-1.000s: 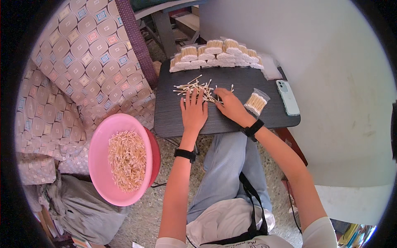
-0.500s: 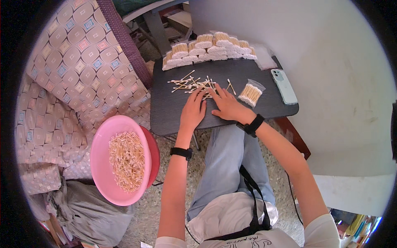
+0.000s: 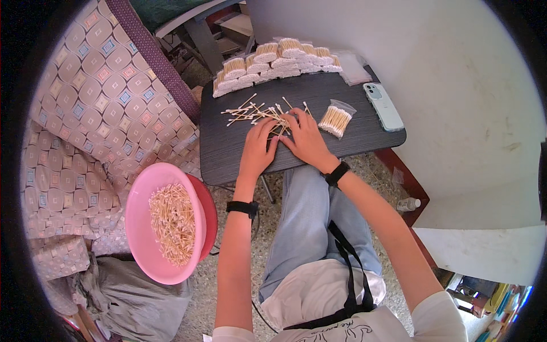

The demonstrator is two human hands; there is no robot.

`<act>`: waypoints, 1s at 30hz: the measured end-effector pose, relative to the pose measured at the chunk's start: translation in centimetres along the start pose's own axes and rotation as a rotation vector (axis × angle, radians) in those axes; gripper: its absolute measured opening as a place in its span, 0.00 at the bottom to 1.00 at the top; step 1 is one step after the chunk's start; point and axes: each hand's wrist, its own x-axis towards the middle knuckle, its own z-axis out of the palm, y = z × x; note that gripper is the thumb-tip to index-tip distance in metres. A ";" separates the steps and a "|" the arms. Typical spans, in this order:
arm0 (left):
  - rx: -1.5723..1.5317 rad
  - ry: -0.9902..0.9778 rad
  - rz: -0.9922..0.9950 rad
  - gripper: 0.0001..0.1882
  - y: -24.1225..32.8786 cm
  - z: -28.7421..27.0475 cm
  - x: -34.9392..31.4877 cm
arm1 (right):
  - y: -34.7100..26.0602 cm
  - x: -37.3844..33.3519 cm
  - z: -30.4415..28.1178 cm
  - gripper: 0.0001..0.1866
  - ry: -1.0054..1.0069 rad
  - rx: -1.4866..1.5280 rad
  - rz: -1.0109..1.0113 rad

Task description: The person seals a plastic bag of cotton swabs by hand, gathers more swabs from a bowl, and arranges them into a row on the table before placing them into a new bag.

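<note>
Loose cotton swabs lie in a jumbled heap on the small black table. Over the near right part of the heap, my left hand curls its fingers round some swabs. From the other side my right hand bends its fingers over the same swabs, the two thumbs close together. The fingertips partly hide what is gripped. A filled clear bag of cotton swabs lies just right of my right hand. Along the far edge, several filled swab bags are stacked in a pile.
A pale phone lies at the table's right edge, near flat clear bags. Left of my legs, a pink basin holds many loose swabs. Patterned fabric stands at the left, a pale wall at the right.
Both hands have drawn closer together and their fingers have bent inward round the swabs. Some swabs have shifted with them. The view has tilted slightly.
</note>
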 end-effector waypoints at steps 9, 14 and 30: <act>0.113 -0.052 0.032 0.17 -1.0 0.3 0.2 | 0.5 0.1 1.2 0.26 -0.004 -0.197 -0.083; -0.080 -0.033 -0.084 0.17 -0.3 0.0 0.2 | 0.4 0.0 1.1 0.21 0.009 -0.050 -0.088; 0.395 -0.058 -0.072 0.25 -3.1 1.5 1.2 | 0.4 0.2 0.4 0.10 0.101 0.164 -0.061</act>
